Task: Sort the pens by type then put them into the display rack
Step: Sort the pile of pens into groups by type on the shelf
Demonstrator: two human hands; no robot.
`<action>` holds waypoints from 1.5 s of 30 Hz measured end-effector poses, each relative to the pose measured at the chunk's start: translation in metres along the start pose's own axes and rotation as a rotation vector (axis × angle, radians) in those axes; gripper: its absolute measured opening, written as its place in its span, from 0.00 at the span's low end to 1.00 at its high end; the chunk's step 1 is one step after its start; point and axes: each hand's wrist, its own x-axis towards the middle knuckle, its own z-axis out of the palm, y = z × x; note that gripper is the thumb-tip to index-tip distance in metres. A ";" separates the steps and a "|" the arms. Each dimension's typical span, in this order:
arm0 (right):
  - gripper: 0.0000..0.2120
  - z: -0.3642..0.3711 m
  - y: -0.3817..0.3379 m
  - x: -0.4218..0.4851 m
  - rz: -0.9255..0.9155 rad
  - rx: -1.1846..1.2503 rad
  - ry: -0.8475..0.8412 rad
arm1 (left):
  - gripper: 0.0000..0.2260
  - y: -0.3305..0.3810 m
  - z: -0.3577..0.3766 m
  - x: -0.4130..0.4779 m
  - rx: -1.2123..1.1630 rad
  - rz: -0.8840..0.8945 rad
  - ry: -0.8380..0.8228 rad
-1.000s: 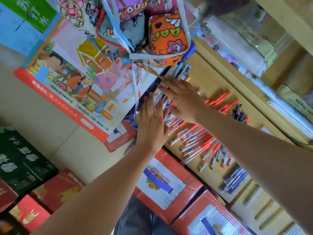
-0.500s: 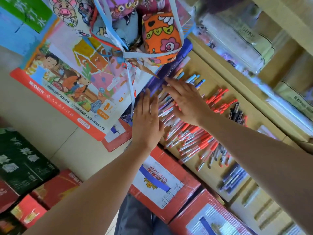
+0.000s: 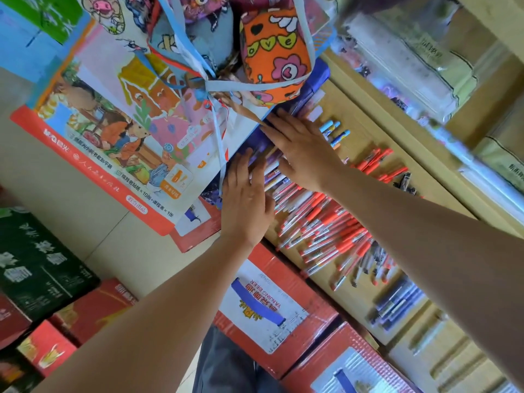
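Orange pouch (image 3: 276, 52) hangs nr pens (image 3: 320, 222), R hand (image 3: 303, 151).

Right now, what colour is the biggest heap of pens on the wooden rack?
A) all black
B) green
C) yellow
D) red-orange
D: the pens piled in the middle of the display rack, just beside the right hand, show red-orange caps and grips.

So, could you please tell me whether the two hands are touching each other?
Apart. The head view shows pens in a plain gap between the left hand and the right hand.
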 end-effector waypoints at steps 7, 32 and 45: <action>0.26 0.022 0.013 -0.040 -0.041 -0.062 -0.021 | 0.30 0.002 -0.002 -0.005 0.028 0.064 -0.094; 0.20 -0.001 0.036 -0.085 0.687 0.400 0.310 | 0.19 0.013 -0.007 -0.006 0.009 0.019 -0.209; 0.10 -0.002 0.045 -0.058 0.947 0.758 0.331 | 0.17 0.008 -0.010 0.000 -0.156 -0.008 -0.211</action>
